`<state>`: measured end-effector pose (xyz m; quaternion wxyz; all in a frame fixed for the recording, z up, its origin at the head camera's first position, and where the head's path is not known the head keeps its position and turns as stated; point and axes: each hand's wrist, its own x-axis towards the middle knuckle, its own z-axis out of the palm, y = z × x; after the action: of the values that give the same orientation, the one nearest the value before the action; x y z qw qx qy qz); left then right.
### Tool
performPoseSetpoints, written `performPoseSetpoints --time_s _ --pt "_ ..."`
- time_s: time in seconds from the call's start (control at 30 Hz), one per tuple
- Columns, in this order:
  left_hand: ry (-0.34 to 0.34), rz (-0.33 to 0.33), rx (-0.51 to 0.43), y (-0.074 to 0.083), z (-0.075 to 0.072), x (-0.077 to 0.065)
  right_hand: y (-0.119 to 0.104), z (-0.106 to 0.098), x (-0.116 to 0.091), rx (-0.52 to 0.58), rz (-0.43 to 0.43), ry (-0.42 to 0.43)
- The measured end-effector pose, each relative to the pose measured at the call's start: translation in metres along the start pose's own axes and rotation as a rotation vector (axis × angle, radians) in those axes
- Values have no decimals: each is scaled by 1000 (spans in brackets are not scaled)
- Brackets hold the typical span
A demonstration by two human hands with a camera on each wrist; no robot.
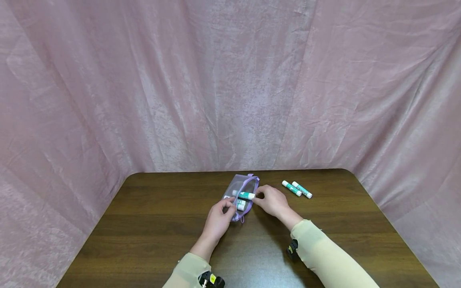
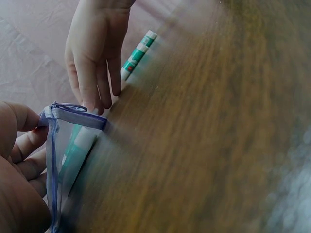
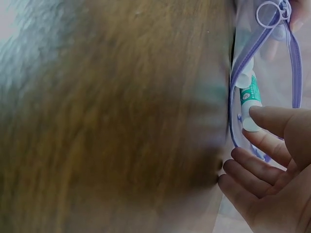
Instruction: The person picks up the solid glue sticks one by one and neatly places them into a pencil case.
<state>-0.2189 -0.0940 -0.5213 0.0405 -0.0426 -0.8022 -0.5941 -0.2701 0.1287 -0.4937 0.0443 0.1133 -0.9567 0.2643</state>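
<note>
A see-through pouch [image 1: 234, 185] with a purple zipper edge lies on the table, its mouth spread toward the right. My left hand [image 1: 219, 218] pinches the zipper edge near the pull end, as the left wrist view shows. Inside the pouch are green-and-white glue sticks [image 1: 240, 205]. Another glue stick [image 1: 246, 195] lies across the pouch mouth, its white cap [image 3: 251, 121] pointing out. The thumb and index finger of my right hand [image 1: 271, 200] pinch this cap end; the other fingers are spread beside the zipper edge.
Two more glue sticks [image 1: 297, 189] lie side by side on the wooden table [image 1: 162, 216], to the right of my right hand. A pink curtain [image 1: 230, 84] hangs behind the table's far edge. A ring-shaped zipper pull [image 3: 268, 14] hangs from the pouch.
</note>
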Motion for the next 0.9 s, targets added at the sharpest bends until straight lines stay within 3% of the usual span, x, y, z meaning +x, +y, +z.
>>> performPoseSetpoints --time_s 0.9 --pt "-7 6 -1 0 0 0 -10 6 4 -66 5 -10"
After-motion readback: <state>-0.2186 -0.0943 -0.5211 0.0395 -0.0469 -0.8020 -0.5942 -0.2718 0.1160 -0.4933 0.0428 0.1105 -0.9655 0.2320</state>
